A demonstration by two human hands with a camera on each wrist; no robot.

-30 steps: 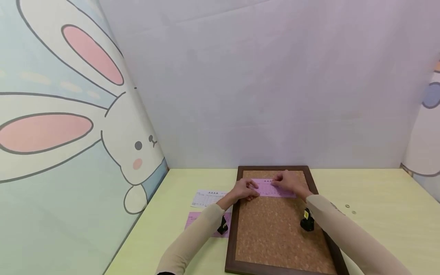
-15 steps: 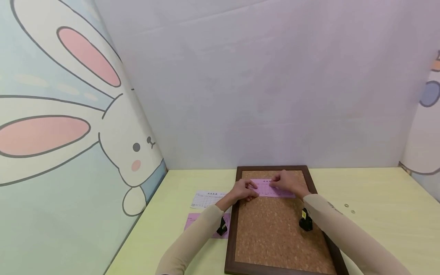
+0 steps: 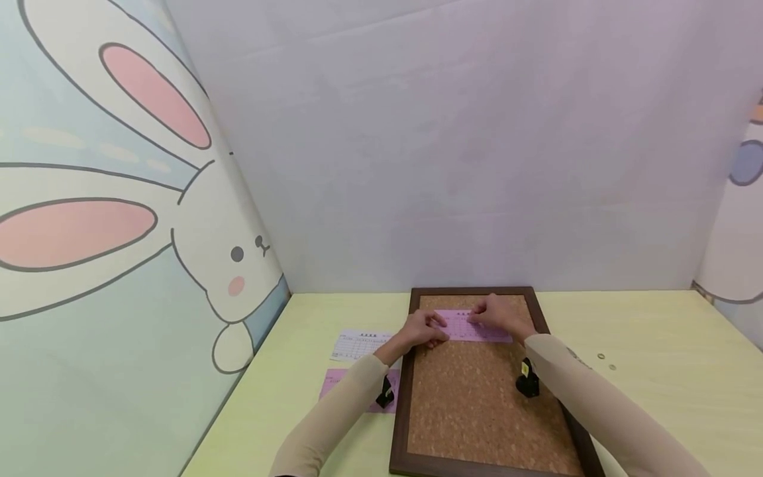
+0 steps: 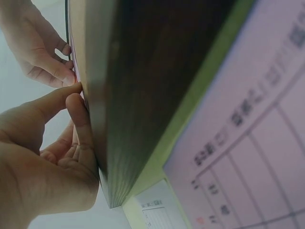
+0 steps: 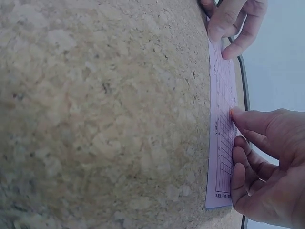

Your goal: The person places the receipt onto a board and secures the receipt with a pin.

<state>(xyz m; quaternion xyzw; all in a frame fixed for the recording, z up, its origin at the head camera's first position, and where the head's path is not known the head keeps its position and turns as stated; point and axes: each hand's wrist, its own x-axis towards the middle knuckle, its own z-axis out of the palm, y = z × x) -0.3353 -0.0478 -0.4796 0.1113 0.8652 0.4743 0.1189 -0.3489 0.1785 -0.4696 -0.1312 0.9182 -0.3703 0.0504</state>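
Note:
A framed cork board (image 3: 477,404) lies flat on the pale yellow table, with a pink printed form slip (image 3: 467,331) across its upper part. My left hand (image 3: 422,330) rests on the slip's left end, fingertips pressing it against the cork. Farther right, my right hand (image 3: 499,315) bends over the slip's upper edge, thumb and fingers drawn together. At that fingertip a small orange thing (image 5: 232,113) shows in the right wrist view, mostly covered by the fingers; I cannot tell its kind. The slip (image 5: 218,179) lies flat along the cork in that view.
Left of the board lie a white printed form (image 3: 354,348) and another pink form (image 3: 334,387), partly under the left sleeve. Two small metal rings or discs, one of them a ring (image 3: 601,356), lie right of the board. A plain curtain (image 3: 417,165) hangs behind the table.
Both hands stay almost in place on the pink slip. My right wrist has turned slightly, its black wrist camera shifting a little left and up.

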